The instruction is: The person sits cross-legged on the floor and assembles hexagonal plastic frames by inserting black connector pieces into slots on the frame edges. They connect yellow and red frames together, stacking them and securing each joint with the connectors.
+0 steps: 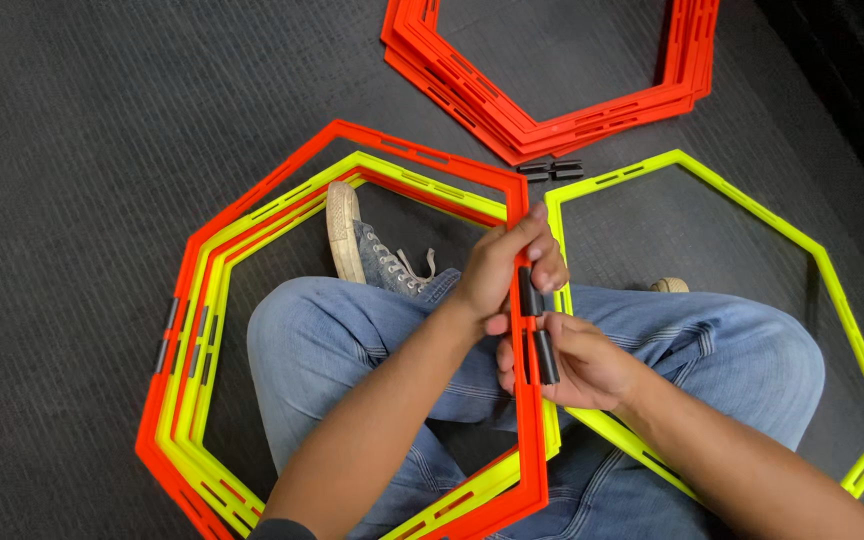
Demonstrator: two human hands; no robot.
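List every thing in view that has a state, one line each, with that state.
Left hand: gripping the orange hexagon ring's edge, fingers on a black clip.
Right hand: holding a second black clip against the ring.
Orange hexagon ring: top of a mixed stack, around the left knee.
Yellow hexagon ring: single, flat on the floor.
Orange ring stack: lying apart.
Loose black clips: unattached, on the floor.

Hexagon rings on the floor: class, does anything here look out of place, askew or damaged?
Nothing looks broken. Two small black clips lie loose on the floor between the orange stack and the single yellow ring. The left hand and right hand press more black clips onto the orange ring's edge.
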